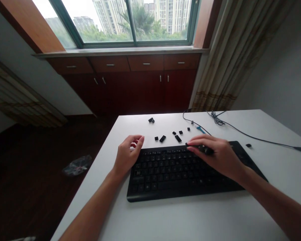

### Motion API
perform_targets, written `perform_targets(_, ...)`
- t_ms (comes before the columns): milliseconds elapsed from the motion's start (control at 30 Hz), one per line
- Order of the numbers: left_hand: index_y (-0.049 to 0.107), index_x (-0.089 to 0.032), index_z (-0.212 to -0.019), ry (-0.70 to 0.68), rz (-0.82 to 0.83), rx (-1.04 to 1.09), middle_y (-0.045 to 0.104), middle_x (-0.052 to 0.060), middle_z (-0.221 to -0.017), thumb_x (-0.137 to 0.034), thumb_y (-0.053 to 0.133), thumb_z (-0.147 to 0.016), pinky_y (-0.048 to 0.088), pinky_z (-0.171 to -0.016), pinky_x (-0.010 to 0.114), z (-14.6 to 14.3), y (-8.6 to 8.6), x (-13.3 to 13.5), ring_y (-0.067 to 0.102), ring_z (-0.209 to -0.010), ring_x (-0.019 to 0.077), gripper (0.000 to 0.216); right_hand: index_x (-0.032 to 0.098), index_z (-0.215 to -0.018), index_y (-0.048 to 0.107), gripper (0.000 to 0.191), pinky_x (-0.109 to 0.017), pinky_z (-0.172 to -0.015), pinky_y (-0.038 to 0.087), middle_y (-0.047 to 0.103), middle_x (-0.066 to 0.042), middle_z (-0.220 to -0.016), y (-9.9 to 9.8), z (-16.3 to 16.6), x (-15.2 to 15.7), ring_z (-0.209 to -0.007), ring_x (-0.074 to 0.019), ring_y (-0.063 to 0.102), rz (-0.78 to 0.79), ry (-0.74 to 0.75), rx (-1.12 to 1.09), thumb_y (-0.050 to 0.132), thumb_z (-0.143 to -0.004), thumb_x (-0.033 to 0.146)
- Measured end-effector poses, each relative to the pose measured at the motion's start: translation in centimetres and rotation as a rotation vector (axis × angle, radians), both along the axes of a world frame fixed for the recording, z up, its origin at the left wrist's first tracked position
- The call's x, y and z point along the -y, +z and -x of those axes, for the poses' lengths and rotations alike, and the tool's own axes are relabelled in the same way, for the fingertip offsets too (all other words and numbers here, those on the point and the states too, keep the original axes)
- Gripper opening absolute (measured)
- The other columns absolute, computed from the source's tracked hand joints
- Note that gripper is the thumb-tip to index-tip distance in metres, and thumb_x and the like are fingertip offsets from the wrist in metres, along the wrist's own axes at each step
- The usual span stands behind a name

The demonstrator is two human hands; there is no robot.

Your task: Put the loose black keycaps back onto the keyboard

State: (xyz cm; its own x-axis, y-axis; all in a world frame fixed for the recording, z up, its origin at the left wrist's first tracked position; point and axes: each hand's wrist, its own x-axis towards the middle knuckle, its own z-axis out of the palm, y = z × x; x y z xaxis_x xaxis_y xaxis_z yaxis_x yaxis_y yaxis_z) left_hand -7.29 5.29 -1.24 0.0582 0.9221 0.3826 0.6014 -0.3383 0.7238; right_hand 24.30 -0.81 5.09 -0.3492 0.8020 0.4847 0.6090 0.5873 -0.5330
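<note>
A black keyboard [173,185] lies on the white table in front of me, with a few key spots looking bare at its left side. My left hand [129,152] rests at the keyboard's upper left corner, fingers loosely curled and thumb apart, holding nothing. Over the keyboard's upper right part is my right hand [217,152]. Its fingertips pinch a small black keycap [187,144] at the back edge. Further dark pieces show under its palm, too unclear to tell. Loose keycaps [178,138] lie behind the keyboard, several of them scattered between the hands.
The white table [140,221] carries a thin dark cable [253,136], coiled at the back right. A small blue piece [200,129] lies near it. One dark piece [248,145] sits right of the keyboard. On the floor at left is a clear plastic bag [77,165].
</note>
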Motion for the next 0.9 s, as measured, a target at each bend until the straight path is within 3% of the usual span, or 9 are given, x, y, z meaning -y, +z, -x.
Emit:
perform_targets(100, 0.068, -0.019, -0.099, -0.016, -0.006, -0.010, 0.069, 0.005, -0.095, -0.043, 0.056, -0.095, 0.055, -0.072, 0.030, -0.2, 0.2, 0.1, 0.066, -0.084, 0.0190, 0.027, 0.021, -0.105, 0.072, 0.015, -0.031, -0.083, 0.060, 0.074, -0.005, -0.106, -1.8, 1.6, 0.9, -0.089, -0.0171, 0.072, 0.070, 0.134, 0.061, 0.063, -0.093, 0.023)
perform_targets(233, 0.069, -0.019, -0.095, -0.038, -0.010, -0.022, 0.068, 0.005, -0.095, -0.040, 0.056, -0.095, 0.055, -0.074, 0.030, -0.2, 0.3, 0.1, 0.064, -0.081, 0.0178, 0.024, 0.019, -0.100, 0.071, 0.012, -0.030, -0.081, 0.059, 0.074, -0.005, -0.107, -3.0, 2.6, 1.3, -0.090, -0.0173, 0.072, 0.101, 0.184, 0.161, 0.061, -0.093, 0.018)
perform_targets(433, 0.069, -0.019, -0.091, -0.057, -0.010, -0.032, 0.066, 0.005, -0.094, -0.038, 0.056, -0.096, 0.054, -0.070, 0.029, -0.2, 0.4, 0.1, 0.063, -0.078, 0.0169, 0.024, 0.019, -0.102, 0.069, 0.018, -0.030, -0.084, 0.058, 0.072, -0.005, -0.114, -3.3, 1.9, 1.3, -0.095, -0.0178, 0.071, 0.133, 0.197, 0.214, 0.061, -0.089, 0.010)
perform_targets(700, 0.069, -0.019, -0.091, -0.068, -0.017, -0.042, 0.066, 0.005, -0.094, -0.038, 0.055, -0.096, 0.053, -0.070, 0.030, -0.3, 0.5, 0.1, 0.062, -0.077, 0.0171, 0.024, 0.020, -0.111, 0.067, 0.032, -0.033, -0.087, 0.058, 0.072, -0.006, -0.117, -4.6, 2.0, 1.7, -0.101, -0.0207, 0.071, 0.043, 0.179, 0.185, 0.061, -0.085, 0.005)
perform_targets(900, 0.068, -0.020, -0.090, -0.066, -0.015, -0.042, 0.066, 0.005, -0.093, -0.039, 0.055, -0.096, 0.053, -0.070, 0.030, -0.3, 0.4, 0.1, 0.063, -0.077, 0.0170, 0.024, 0.019, -0.112, 0.067, 0.035, -0.033, -0.086, 0.058, 0.071, -0.007, -0.117, -4.1, 1.8, 1.7, -0.100, -0.0206, 0.071, 0.047, 0.201, 0.254, 0.058, -0.083, 0.002)
